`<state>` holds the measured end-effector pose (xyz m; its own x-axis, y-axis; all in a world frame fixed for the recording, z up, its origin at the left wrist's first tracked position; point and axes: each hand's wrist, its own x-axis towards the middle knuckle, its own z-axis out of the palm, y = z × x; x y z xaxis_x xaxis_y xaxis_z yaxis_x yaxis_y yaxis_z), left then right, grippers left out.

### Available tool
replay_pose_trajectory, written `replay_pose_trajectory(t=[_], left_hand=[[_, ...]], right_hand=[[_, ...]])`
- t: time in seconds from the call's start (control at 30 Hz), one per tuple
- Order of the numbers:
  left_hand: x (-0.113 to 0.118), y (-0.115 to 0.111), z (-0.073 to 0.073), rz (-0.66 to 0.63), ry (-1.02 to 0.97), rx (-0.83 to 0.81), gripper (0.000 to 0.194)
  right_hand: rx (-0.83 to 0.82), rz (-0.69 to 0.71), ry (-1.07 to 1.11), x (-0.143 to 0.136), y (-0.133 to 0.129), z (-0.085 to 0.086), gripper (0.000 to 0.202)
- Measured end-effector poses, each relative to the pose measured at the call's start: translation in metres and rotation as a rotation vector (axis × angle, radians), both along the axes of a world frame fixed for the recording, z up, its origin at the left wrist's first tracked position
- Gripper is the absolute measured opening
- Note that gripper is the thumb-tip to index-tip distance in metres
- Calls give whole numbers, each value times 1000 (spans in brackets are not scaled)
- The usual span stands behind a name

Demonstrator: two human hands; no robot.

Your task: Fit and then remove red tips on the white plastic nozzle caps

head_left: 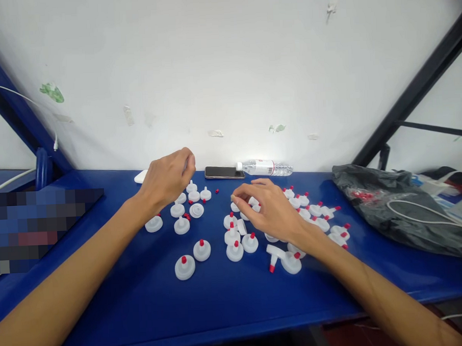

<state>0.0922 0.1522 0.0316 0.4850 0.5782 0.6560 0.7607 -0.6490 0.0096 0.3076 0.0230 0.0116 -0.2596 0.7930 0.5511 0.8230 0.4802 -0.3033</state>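
Observation:
My left hand [170, 176] is raised over the back left of the blue table, its fingers curled closed; whatever they hold, if anything, is hidden. Beneath it stand white spouted lids without red tips, one of them a lid [181, 225] with its spout up. Small loose red caps [217, 191] lie among them. My right hand [273, 208] hangs over the right-hand group, thumb and forefinger tips brought together; I cannot make out anything between them. Around it are several white lids with red caps on their spouts, such as a red-capped lid [235, 251].
A phone [224, 173] and a clear plastic bottle [265, 167] lie along the wall. At the right, a dark plastic bag [402, 226] carries a clear packet of red pieces [365, 195] and a white cable. Blue and black metal frame bars slope at both sides.

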Motion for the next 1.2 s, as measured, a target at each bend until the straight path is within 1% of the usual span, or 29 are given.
replay_pose_trajectory(t=[0.07, 0.17, 0.27, 0.37, 0.53, 0.7, 0.9, 1.07, 1.2], left_hand=[[0, 1, 1, -3, 49, -81, 26], [1, -1, 0, 13, 122, -161, 30], [5, -4, -4, -1, 205, -179, 34], [9, -5, -9, -9, 298, -179, 33], [13, -5, -17, -21, 425, -267, 34], [16, -4, -22, -2, 422, -311, 39], [20, -4, -27, 50, 448, -362, 32], [19, -6, -29, 17, 430, -363, 30], [20, -12, -22, -31, 363, -345, 30]], right_hand=[[-20, -4, -13, 0, 0, 0, 15], [-23, -13, -19, 1, 0, -1, 16], [-14, -17, -16, 2, 1, -2, 16], [-13, -16, -19, 2, 2, -2, 15], [-14, -17, -31, 1, 2, -3, 15], [-14, -14, -37, 1, 2, -3, 15], [-18, -17, -42, 1, 3, -4, 15], [-10, -11, -39, 1, 2, -5, 16], [15, -28, -5, 1, 1, -4, 15]])
